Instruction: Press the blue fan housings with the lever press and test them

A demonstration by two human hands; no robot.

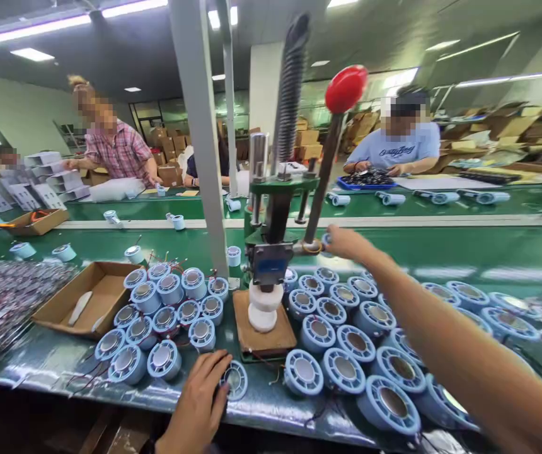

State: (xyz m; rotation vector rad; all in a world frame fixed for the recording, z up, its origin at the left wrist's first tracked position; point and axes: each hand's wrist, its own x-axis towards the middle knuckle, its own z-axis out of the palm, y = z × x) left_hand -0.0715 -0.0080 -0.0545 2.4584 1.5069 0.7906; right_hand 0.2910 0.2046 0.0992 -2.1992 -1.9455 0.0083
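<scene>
Down at the table's front edge, my left hand [201, 397] has its fingers around a light blue round part [236, 381] lying on the table. My right arm reaches forward past the press, and my right hand [344, 244] is closed on a small light blue part [326, 241], mostly hidden by the fingers. Between my hands stands a green hand press [271, 252] with a red-knobbed lever [345, 89]. Its white round pusher [265, 306] is over a brown pad [247, 334]. Many blue round parts with silver discs [341, 371] stand on both sides.
A cardboard box [103, 277] and a heap of wires [11, 302] are at the left. Behind the press runs a green conveyor [464, 249] with blue parts on it. Several people sit or stand across it. A grey post [202, 126] rises left of the press.
</scene>
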